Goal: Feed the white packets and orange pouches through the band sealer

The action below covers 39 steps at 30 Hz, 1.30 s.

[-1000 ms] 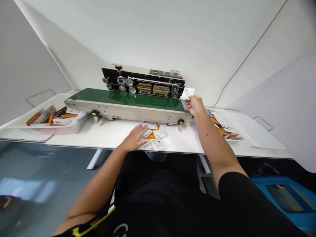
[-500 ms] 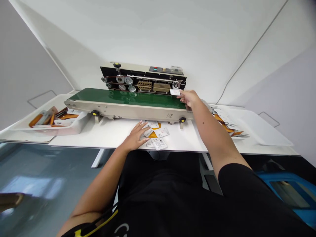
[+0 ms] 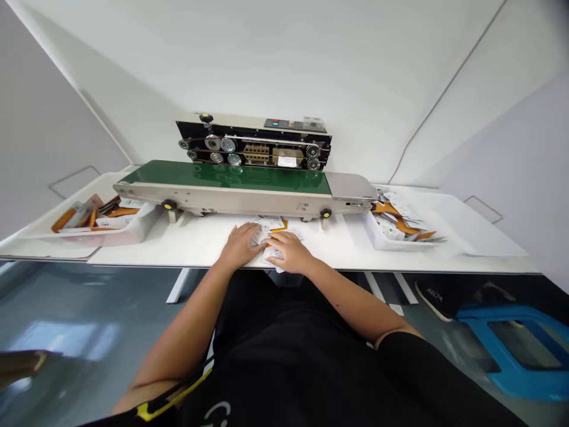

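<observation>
Both grips lie open, not closing on anything: the left grip (image 3: 242, 247) touches the near side of a loose pile of thin white packets (image 3: 269, 224) on the bench (image 3: 200, 243), and the right grip (image 3: 288, 251) rests on top. The packets look light and limp, easiest pinched by an edge.

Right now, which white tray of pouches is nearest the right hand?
The right hand is nearest the tray at the right end of the band sealer; the other tray is past its left end.
</observation>
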Tool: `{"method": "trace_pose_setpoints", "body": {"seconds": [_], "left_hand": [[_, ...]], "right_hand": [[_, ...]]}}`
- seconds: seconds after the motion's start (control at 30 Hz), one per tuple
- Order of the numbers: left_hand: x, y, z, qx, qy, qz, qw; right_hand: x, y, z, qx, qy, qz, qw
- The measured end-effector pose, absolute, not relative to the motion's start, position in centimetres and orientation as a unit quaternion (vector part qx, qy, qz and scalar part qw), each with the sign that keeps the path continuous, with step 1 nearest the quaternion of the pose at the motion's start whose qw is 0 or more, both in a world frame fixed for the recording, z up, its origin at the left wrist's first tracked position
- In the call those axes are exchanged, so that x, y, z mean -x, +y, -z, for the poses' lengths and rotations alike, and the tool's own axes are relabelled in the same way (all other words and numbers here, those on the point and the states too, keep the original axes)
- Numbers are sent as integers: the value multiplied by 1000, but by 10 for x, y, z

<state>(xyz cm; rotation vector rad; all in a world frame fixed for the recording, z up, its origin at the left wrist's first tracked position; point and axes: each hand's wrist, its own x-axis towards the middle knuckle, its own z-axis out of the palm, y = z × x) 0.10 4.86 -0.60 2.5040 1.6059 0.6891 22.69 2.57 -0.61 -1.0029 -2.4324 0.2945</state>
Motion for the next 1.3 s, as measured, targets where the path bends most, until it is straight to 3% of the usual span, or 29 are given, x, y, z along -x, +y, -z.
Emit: {"method": "trace_pose_setpoints", "body": {"seconds": [0.67,0.93,1.07,1.3], "left_hand": [[9,51,12,-863,427,-266,40],[10,45,7,-832,403,-381,6],[16,40,1,-787,425,-437,90],[19,40,5,-732,456,-422,278]], "right_hand": [[-231,36,5,432,-855,-151,244],[-231,38,11,466,-835,-115,269],[-231,37,12,463,-829,-79,303],[-235,25,4,368,-864,-37,341]]}}
